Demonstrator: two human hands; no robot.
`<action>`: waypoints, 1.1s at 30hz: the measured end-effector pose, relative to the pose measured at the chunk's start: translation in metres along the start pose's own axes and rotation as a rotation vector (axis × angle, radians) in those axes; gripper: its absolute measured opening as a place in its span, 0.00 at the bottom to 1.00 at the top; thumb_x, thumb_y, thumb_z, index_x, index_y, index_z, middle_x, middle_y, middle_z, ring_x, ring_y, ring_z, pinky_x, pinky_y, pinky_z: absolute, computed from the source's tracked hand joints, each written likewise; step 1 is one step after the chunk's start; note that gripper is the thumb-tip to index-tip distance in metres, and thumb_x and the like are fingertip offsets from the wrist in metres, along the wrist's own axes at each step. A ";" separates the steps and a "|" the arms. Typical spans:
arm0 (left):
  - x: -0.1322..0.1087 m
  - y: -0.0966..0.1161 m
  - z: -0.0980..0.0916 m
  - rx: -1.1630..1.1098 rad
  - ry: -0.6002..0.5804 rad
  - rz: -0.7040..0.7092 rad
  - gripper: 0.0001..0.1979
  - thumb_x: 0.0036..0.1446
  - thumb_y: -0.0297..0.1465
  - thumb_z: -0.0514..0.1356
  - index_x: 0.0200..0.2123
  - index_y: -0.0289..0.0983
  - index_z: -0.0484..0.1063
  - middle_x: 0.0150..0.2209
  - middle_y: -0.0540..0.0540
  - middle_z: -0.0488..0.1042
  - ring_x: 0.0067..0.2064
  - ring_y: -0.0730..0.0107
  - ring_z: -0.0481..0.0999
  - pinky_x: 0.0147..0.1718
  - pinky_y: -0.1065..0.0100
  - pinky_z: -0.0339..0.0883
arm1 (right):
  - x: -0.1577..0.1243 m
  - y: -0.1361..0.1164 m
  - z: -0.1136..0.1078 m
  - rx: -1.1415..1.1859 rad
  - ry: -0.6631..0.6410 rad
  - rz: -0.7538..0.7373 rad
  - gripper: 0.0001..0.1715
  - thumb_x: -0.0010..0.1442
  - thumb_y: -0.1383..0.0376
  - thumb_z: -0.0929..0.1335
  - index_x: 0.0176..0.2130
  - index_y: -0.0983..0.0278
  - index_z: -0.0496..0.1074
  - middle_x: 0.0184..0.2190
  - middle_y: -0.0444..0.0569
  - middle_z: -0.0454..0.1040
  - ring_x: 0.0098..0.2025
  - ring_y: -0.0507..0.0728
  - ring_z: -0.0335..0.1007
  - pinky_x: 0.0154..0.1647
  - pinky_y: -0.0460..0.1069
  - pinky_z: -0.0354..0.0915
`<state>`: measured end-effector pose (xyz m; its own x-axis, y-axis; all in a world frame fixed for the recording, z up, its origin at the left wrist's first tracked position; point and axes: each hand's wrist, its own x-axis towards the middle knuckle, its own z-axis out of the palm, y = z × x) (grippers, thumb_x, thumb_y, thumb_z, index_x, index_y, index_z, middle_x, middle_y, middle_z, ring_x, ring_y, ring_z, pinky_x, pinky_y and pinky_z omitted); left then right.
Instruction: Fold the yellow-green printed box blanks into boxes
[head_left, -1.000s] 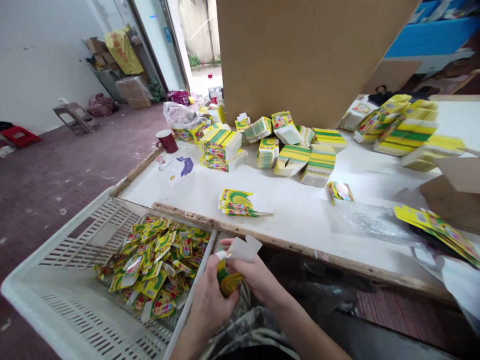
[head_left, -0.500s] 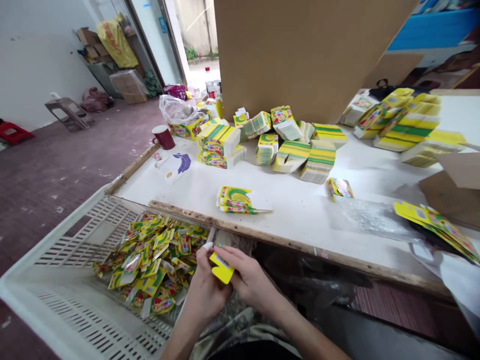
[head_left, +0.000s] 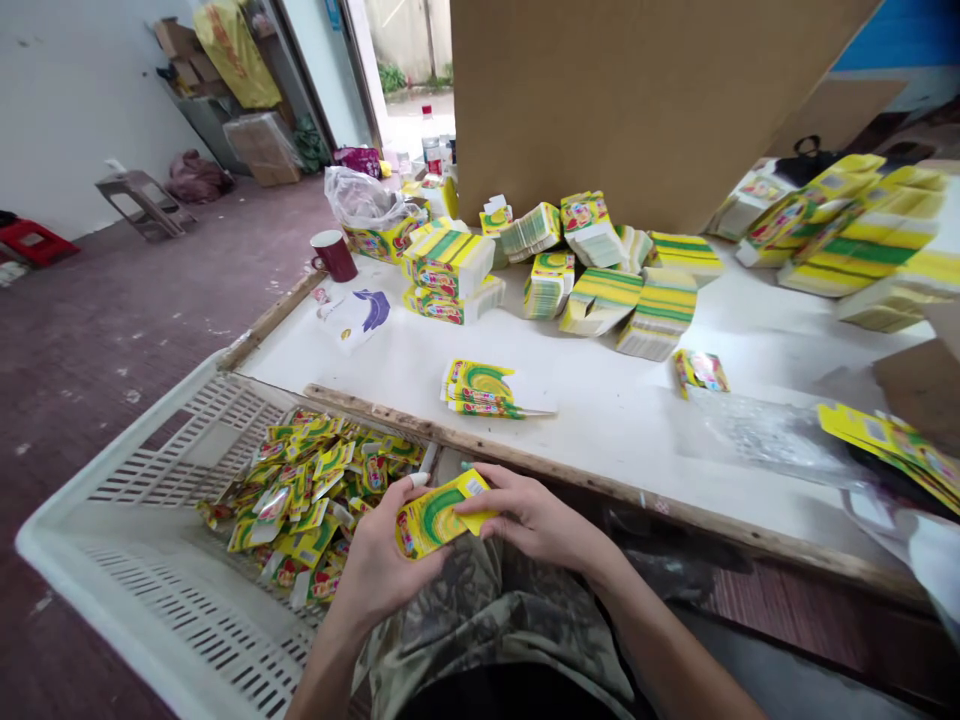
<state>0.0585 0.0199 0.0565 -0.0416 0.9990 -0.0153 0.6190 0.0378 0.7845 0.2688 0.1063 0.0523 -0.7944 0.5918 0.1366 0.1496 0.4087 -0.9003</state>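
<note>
Left hand (head_left: pixel 381 562) and right hand (head_left: pixel 536 515) grip a yellow carton (head_left: pixel 433 522); near left, a white crate (head_left: pixel 161 535) holds piled packets (head_left: pixel 309 500)!

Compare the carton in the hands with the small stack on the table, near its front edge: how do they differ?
The carton is held by the left hand and right hand; the stack lies on the table. The carton appears single, while the stack has several layers. Both show yellow and green print.
</note>
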 end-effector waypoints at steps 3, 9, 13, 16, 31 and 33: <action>0.001 0.008 0.004 0.066 0.094 0.037 0.29 0.48 0.32 0.65 0.53 0.40 0.60 0.47 0.45 0.74 0.46 0.62 0.76 0.47 0.63 0.71 | 0.001 -0.001 0.006 0.036 0.150 0.000 0.18 0.60 0.66 0.69 0.51 0.59 0.72 0.55 0.53 0.66 0.56 0.59 0.64 0.58 0.53 0.60; -0.009 0.008 0.022 0.166 0.201 0.080 0.30 0.50 0.35 0.64 0.55 0.37 0.58 0.49 0.40 0.72 0.49 0.58 0.75 0.48 0.59 0.70 | -0.001 -0.001 0.036 0.226 0.363 0.159 0.34 0.56 0.69 0.68 0.60 0.62 0.56 0.54 0.54 0.68 0.54 0.59 0.67 0.55 0.54 0.64; -0.017 -0.007 0.014 0.172 0.190 0.060 0.28 0.52 0.35 0.62 0.55 0.37 0.59 0.49 0.40 0.72 0.48 0.58 0.75 0.47 0.60 0.71 | 0.003 -0.008 0.035 0.151 0.330 0.184 0.35 0.51 0.69 0.72 0.56 0.62 0.60 0.49 0.52 0.72 0.46 0.58 0.71 0.48 0.52 0.68; -0.019 -0.024 -0.010 0.296 0.388 0.029 0.30 0.52 0.42 0.62 0.54 0.33 0.61 0.47 0.36 0.71 0.48 0.50 0.73 0.47 0.53 0.69 | 0.014 -0.006 0.013 -0.065 0.372 0.164 0.39 0.51 0.66 0.73 0.59 0.63 0.59 0.53 0.55 0.70 0.44 0.58 0.72 0.46 0.52 0.69; -0.011 -0.038 0.008 -0.076 0.302 -0.206 0.25 0.50 0.43 0.63 0.50 0.38 0.68 0.50 0.39 0.72 0.49 0.53 0.74 0.49 0.52 0.68 | 0.075 0.048 -0.049 -0.564 0.693 0.466 0.07 0.56 0.71 0.68 0.38 0.65 0.67 0.37 0.56 0.71 0.41 0.62 0.65 0.44 0.56 0.61; -0.006 -0.032 0.015 -0.234 0.242 -0.178 0.25 0.51 0.41 0.64 0.51 0.39 0.67 0.52 0.39 0.72 0.53 0.54 0.72 0.51 0.53 0.66 | 0.070 0.037 -0.048 -0.528 0.696 0.435 0.10 0.56 0.71 0.68 0.40 0.65 0.65 0.35 0.52 0.71 0.38 0.60 0.66 0.41 0.53 0.61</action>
<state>0.0510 0.0128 0.0226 -0.3340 0.9418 -0.0393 0.3906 0.1762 0.9035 0.2467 0.1963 0.0480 -0.1075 0.9735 0.2018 0.7269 0.2155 -0.6520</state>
